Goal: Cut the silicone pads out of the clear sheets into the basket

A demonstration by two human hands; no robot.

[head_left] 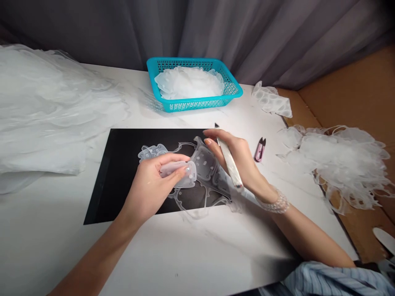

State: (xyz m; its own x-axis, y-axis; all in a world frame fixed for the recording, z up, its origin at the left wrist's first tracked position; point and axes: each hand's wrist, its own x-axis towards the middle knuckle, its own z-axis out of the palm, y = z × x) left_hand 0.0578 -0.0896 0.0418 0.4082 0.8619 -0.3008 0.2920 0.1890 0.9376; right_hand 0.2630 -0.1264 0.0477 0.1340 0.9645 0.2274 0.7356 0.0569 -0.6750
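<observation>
Basket, teal plastic (199, 101), heaped with sheer white pieces (191, 84), behind black mat (108, 176). Pink thread snips (259, 150) right of mat; sheer scraps (342, 156) piled farther right. Translucent sheet (205, 163), spotted and partly open-cut, lies on mat, lower edge past it. Left hand (151, 185) pinches pale cutout (182, 174) above mat, thumb on top. Right hand (236, 158) closed on white-handled tool (228, 162); fingertip contact with sheet unclear.

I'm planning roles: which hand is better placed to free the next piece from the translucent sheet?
Probably the right hand: it is at the sheet, carrying a white tool; the left hand holds pieces.
</observation>
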